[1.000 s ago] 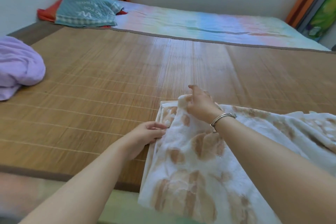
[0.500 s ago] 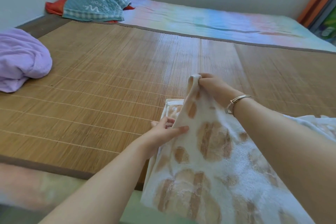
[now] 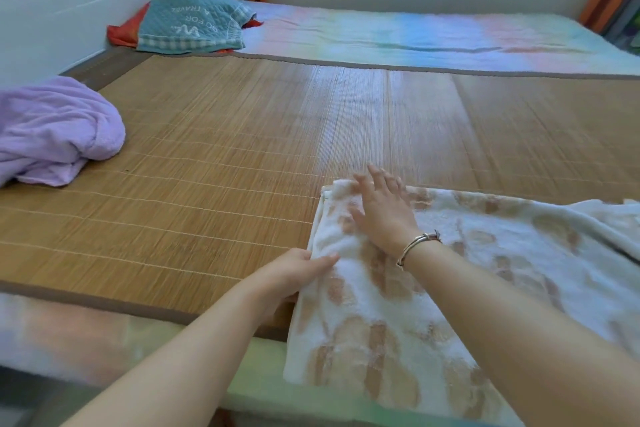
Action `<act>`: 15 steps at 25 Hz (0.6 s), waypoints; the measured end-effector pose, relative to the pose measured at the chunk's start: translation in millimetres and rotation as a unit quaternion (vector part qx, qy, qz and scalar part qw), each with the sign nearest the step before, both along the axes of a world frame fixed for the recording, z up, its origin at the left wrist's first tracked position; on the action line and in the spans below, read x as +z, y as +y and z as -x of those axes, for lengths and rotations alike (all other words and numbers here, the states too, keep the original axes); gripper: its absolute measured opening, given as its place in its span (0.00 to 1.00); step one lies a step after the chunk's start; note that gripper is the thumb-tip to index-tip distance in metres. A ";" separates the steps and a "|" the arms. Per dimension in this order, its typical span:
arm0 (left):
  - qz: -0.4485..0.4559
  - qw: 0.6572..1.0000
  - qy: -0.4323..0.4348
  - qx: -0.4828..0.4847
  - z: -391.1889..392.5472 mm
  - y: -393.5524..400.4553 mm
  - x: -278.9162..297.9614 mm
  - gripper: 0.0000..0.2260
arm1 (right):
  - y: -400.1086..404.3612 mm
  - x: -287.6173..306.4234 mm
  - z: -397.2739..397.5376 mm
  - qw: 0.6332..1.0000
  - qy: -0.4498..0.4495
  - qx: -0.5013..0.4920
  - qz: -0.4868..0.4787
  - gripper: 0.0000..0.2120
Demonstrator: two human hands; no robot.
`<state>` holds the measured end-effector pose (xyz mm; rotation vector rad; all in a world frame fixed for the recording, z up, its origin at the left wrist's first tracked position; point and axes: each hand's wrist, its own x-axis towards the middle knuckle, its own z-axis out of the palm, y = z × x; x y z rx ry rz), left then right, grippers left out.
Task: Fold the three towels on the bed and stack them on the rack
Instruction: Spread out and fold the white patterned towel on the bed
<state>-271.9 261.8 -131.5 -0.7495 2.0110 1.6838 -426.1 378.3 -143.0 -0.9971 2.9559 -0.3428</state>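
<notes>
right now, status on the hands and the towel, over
Right hand open, flat on white towel with brown patches. Left hand pinching its left edge. Crumpled lilac towel waits far left on woven bamboo mat. Nothing in the way.

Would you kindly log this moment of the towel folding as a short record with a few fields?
surface: woven bamboo mat on the bed
towel in work: white towel with brown blotches, near end hanging over the mat edge
left hand: grips the towel's left edge, thumb on top
right hand: fingers straight, over the towel's far corner; contact unclear from blur
waiting: crumpled lilac towel, far left on the mat
rack: not in view
</notes>
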 end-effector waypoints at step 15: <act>0.167 0.979 -0.018 0.118 -15.1 34.2 0.7 0.33 | 142.8 3.0 -84.5 0.981 -0.154 -0.102 -0.056 0.32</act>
